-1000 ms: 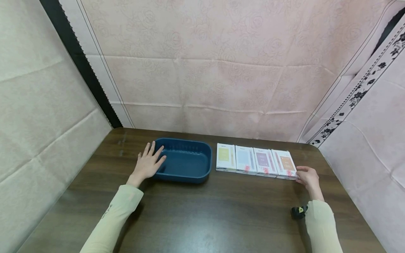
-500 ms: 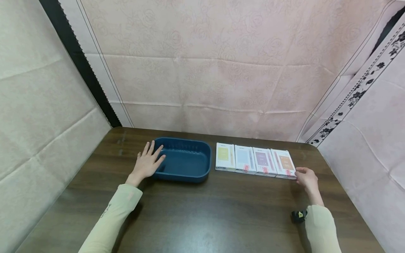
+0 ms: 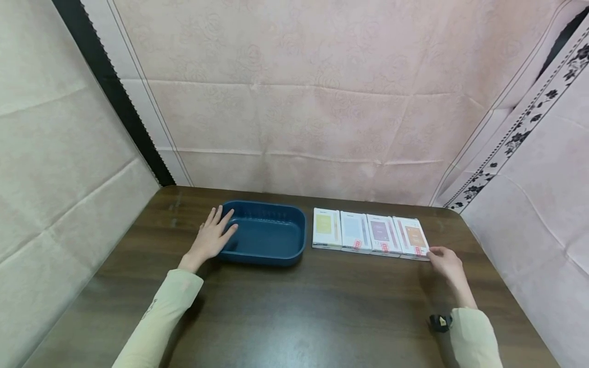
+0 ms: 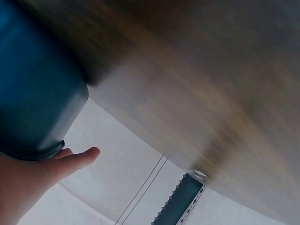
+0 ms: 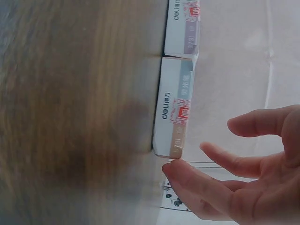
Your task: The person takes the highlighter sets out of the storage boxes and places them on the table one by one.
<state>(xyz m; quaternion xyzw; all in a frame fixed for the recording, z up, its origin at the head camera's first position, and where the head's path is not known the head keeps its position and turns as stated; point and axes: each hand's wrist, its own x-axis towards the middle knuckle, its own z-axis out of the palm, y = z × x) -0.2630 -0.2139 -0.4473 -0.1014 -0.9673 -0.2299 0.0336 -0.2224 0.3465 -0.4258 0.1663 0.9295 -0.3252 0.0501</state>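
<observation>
In the head view a dark blue rectangular tray (image 3: 267,240) stands left of the middle of the table. My left hand (image 3: 209,239) lies over its left rim with fingers spread. In the left wrist view the tray's side (image 4: 42,93) shows beside the thumb. To the right lie several flat white boxes in a tight row, with yellow-green (image 3: 323,225), blue, purple and orange panels. My right hand (image 3: 447,263) is at the row's right end. Its fingertips touch, or nearly touch, the end of the orange-panelled box (image 5: 171,108) without gripping it; thumb and forefinger stand apart.
The brown wooden table (image 3: 285,306) has rounded far corners. Pale patterned cloth (image 3: 299,128) hangs behind it and on both sides. A small black device (image 3: 440,322) sits at the right wrist.
My right wrist and sleeve have shifted slightly towards me while the fingertips stay at the box's end. My left hand has slid very slightly left on the tray's rim. The boxes keep their row.
</observation>
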